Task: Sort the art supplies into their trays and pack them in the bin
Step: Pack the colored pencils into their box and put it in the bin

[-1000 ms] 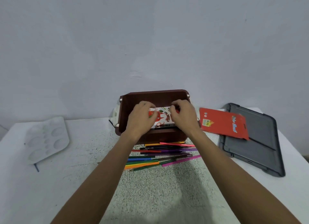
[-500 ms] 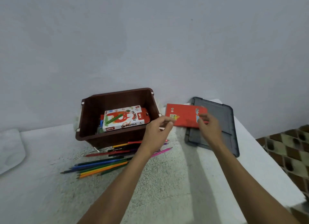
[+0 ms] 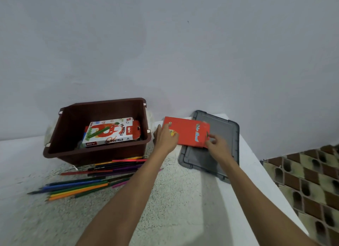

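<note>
Cardboard by the look of it, the red pencil box [image 3: 187,132] lies flat, partly on the grey lid [image 3: 225,135] and partly over the table [image 3: 183,199], just right of the brown bin [image 3: 95,154]. The left hand [image 3: 165,139] grips its left end; the right hand [image 3: 217,143] pinches its near right corner. It is probably light, thin and easily bent, so a hold at both short ends suits it. Loose coloured pencils [image 3: 82,187] lie before the bin, an oil pastels box [image 3: 110,133] inside.
</note>
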`<control>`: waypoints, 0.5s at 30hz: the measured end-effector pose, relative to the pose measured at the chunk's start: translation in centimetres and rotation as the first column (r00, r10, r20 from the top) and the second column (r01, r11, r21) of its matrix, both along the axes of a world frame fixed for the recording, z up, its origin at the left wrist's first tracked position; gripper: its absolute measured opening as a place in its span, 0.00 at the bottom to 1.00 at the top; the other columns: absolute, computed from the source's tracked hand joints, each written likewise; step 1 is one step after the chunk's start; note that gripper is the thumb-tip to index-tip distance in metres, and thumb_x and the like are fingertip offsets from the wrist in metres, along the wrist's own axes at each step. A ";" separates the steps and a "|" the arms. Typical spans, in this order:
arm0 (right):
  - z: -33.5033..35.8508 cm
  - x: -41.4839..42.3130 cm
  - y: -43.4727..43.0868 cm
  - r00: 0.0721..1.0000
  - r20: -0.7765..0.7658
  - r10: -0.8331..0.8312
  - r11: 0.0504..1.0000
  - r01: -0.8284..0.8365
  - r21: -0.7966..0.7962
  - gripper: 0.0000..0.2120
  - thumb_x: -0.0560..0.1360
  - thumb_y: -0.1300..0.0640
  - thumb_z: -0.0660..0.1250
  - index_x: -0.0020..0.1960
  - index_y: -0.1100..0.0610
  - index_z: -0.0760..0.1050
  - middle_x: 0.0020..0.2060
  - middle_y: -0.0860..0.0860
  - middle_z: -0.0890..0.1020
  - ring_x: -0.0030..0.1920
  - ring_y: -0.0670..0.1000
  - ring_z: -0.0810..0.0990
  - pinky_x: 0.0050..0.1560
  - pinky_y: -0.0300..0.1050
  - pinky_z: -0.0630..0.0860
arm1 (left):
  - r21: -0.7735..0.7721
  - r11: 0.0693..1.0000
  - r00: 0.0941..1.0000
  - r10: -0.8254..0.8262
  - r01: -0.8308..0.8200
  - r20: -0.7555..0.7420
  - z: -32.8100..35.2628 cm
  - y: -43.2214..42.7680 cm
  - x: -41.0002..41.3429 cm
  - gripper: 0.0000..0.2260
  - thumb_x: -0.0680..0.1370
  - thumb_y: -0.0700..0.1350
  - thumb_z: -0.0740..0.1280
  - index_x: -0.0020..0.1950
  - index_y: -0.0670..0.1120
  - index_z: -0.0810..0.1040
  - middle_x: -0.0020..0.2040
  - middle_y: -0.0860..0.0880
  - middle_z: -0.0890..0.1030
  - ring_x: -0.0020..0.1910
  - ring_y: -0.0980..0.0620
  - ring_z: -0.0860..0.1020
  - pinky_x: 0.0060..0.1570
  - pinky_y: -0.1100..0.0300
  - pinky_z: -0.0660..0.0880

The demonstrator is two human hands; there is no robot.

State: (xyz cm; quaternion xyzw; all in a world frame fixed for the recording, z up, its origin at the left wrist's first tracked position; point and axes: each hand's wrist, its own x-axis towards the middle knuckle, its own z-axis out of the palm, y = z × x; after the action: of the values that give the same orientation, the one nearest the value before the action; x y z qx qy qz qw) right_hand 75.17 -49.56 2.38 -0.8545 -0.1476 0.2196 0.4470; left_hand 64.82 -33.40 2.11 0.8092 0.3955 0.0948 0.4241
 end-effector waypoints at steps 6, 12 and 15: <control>-0.6 0.3 0.3 0.999 -0.043 0.015 0.999 -0.013 0.050 0.16 0.81 0.58 0.61 0.68 0.55 0.71 0.59 0.51 0.79 0.51 0.48 0.79 0.42 0.39 0.74 | -0.055 0.997 0.996 0.040 -0.044 -0.075 -1.4 0.4 0.3 0.23 0.80 0.52 0.65 0.73 0.49 0.67 0.68 0.44 0.74 0.65 0.42 0.72 0.64 0.46 0.71; -1.2 -0.3 -0.7 0.996 -0.059 -0.063 0.985 0.071 0.155 0.12 0.81 0.54 0.63 0.64 0.50 0.72 0.58 0.50 0.80 0.56 0.50 0.79 0.60 0.54 0.78 | -0.077 0.997 0.999 0.024 -0.023 0.022 0.0 -1.0 -1.1 0.19 0.81 0.49 0.64 0.71 0.47 0.70 0.68 0.47 0.73 0.56 0.52 0.73 0.51 0.59 0.67; -1.1 -0.2 -1.4 0.988 -0.090 -0.126 0.969 0.142 0.200 0.06 0.81 0.54 0.63 0.57 0.47 0.72 0.51 0.46 0.80 0.54 0.49 0.80 0.60 0.57 0.78 | -0.117 0.992 0.994 0.047 -0.036 0.094 0.6 -1.8 -2.3 0.17 0.81 0.46 0.64 0.70 0.46 0.72 0.66 0.49 0.74 0.49 0.58 0.73 0.40 0.66 0.69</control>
State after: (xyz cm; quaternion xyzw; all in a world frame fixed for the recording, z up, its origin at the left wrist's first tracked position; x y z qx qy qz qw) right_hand 74.94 -50.97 1.25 -0.8025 -0.0942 0.2049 0.5523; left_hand 62.51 -35.18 2.76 0.7694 0.3960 0.1199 0.4867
